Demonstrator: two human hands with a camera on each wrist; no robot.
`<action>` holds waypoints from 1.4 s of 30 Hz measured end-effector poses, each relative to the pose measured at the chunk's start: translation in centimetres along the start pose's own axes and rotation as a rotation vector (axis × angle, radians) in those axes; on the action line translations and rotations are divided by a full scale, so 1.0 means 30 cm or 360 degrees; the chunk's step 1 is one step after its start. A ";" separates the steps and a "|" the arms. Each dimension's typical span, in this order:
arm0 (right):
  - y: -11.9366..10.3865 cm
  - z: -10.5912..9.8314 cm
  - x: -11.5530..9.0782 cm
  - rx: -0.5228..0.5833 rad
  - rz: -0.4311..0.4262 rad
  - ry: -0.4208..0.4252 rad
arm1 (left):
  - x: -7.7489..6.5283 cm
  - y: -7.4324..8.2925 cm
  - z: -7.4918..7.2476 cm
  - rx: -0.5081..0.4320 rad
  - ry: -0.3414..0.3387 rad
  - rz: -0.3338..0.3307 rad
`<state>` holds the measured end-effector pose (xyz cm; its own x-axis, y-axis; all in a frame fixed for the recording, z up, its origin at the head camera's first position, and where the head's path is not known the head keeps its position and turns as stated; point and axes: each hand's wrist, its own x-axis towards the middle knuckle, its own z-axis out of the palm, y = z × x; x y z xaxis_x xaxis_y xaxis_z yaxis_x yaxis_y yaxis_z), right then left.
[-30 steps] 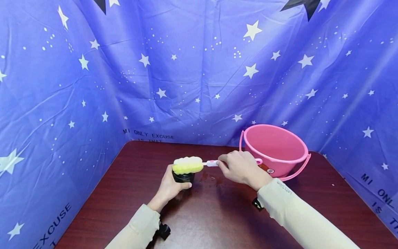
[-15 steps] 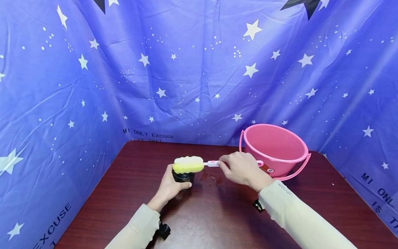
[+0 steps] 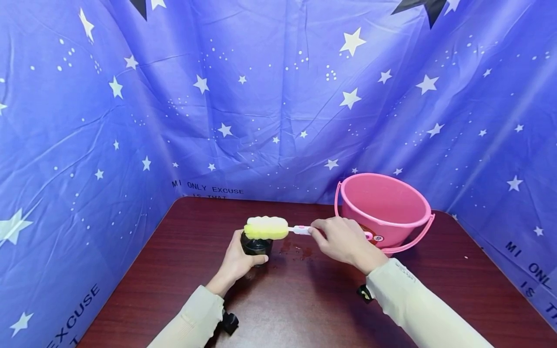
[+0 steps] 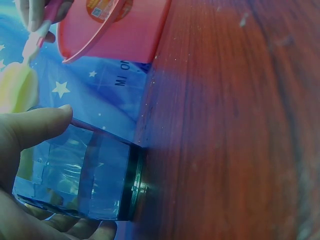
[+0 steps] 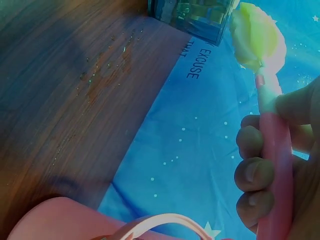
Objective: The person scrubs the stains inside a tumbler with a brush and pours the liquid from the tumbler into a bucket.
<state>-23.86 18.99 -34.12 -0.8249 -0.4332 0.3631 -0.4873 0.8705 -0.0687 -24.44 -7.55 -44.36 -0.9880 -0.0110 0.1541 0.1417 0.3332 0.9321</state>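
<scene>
A dark see-through glass [image 3: 257,247] stands upright on the table, and my left hand [image 3: 237,258] grips it from the left. Its thick base shows against the wood in the left wrist view, where the glass [image 4: 85,170] looks tinted blue. My right hand [image 3: 344,239] holds a sponge brush by its pink and white handle [image 5: 276,160], fingers curled round it. The yellow and white sponge head [image 3: 266,228] lies sideways at the level of the glass's mouth, over the rim; whether they touch I cannot tell.
A pink bucket [image 3: 387,200] with its handle hanging down stands behind my right hand. Drops of water [image 3: 298,249] wet the brown table [image 3: 287,309] right of the glass. A blue star-printed cloth [image 3: 278,96] hangs around the table's back and sides.
My right hand and the brush have shifted slightly to the right, and the sponge head has risen a little over the glass. My left hand and the glass stay in place.
</scene>
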 end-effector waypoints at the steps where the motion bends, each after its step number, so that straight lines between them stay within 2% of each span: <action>1: 0.001 0.000 -0.004 0.0013 0.0007 0.0004 | 0.001 0.000 0.001 -0.0002 0.0000 0.0001; 14: 0.030 -0.001 -0.063 0.0107 0.0140 0.0041 | 0.006 -0.011 0.005 -0.0040 -0.0003 0.0025; 29: 0.070 0.020 -0.111 0.0112 0.0212 0.0097 | 0.002 -0.007 0.002 -0.0069 -0.0018 0.0005; 42: 0.093 0.033 -0.153 0.0149 0.0270 0.0085 | 0.001 -0.013 0.005 -0.0067 -0.0024 0.0018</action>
<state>-21.70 23.17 -36.89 -0.8823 -0.2671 0.3875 -0.3693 0.9033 -0.2182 -24.53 -7.53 -44.76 -0.9871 0.0067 0.1598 0.1547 0.2934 0.9434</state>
